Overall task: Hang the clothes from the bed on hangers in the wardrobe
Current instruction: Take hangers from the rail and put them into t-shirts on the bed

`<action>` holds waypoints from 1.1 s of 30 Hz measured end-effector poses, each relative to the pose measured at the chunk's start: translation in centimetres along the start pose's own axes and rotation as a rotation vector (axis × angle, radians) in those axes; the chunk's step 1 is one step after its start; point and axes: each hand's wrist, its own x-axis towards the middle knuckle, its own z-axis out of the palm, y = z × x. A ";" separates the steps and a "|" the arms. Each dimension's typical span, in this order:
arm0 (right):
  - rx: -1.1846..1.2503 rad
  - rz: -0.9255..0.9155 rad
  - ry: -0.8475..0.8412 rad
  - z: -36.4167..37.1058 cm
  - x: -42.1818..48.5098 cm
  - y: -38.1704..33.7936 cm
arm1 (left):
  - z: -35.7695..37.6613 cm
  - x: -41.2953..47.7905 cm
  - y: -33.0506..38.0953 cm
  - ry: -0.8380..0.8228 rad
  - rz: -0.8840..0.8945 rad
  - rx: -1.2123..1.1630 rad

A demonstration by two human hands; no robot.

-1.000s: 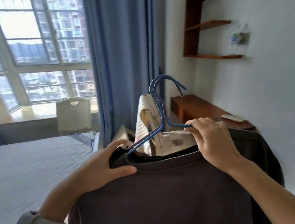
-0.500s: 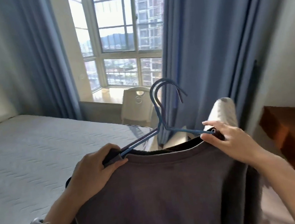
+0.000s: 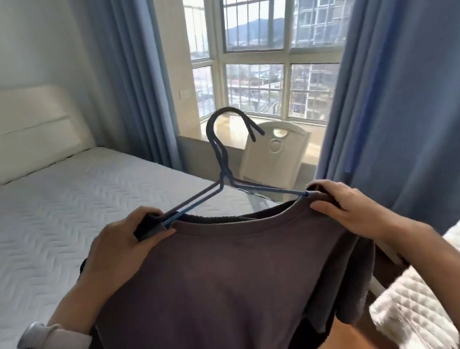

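Observation:
A dark brown-grey T-shirt point(image 3: 224, 284) hangs in front of me on blue wire hangers point(image 3: 224, 172), whose hooks stick up above the neckline. My left hand point(image 3: 120, 253) grips the shirt's left shoulder, thumb over the front of the fabric. My right hand point(image 3: 339, 213) pinches the right shoulder at the hanger's arm. The shirt's lower part runs out of view at the bottom. The wardrobe is not in view.
The bed point(image 3: 43, 230) with a white quilted mattress and cream headboard lies on the left. A white chair point(image 3: 275, 152) stands at the window, between blue curtains point(image 3: 403, 97). A white textured cloth point(image 3: 443, 293) is at the lower right.
My view has swung left from the wall shelves and desk to the bed and window. Both hands keep their hold on the shirt's shoulders and carry it along.

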 end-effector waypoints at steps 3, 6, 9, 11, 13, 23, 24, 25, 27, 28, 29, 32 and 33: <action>-0.043 -0.058 0.037 -0.5 8.7 2.0 | 1.6 6.6 -0.9 0.062 -0.034 -0.019; -0.080 -0.103 0.107 -1.1 16.9 3.3 | 2.5 13.2 -1.6 0.110 -0.057 -0.027; -0.091 -0.145 0.200 -1.8 24.1 3.8 | 2.5 19.2 -1.8 0.183 -0.059 -0.002; -0.094 -0.183 0.259 -2.3 28.5 3.8 | 2.5 23.0 -2.0 0.233 -0.078 0.022; -0.071 -0.232 0.290 -2.7 33.0 3.8 | 2.6 26.4 -2.3 0.296 -0.100 0.065; 0.033 -0.490 0.323 -0.7 57.4 3.4 | 3.7 41.8 -6.2 0.609 -0.239 0.249; 0.050 -0.507 0.308 0.0 59.7 3.2 | 4.0 43.4 -7.0 0.629 -0.267 0.266; 0.061 -0.519 0.289 0.9 62.1 3.1 | 4.3 44.9 -7.8 0.646 -0.294 0.282; 0.066 -0.533 0.239 3.0 66.0 2.9 | 5.2 47.4 -9.7 0.658 -0.374 0.306; 0.068 -0.545 0.206 4.4 67.8 2.9 | 5.8 48.4 -10.9 0.653 -0.420 0.314; 0.071 -0.557 0.171 5.9 69.4 2.9 | 6.5 49.2 -12.3 0.641 -0.470 0.319; 0.063 -0.573 0.053 12.2 73.2 3.6 | 9.4 50.7 -17.3 0.570 -0.661 0.335; 0.052 -0.578 0.006 14.8 74.3 3.8 | 10.5 50.8 -19.2 0.532 -0.731 0.378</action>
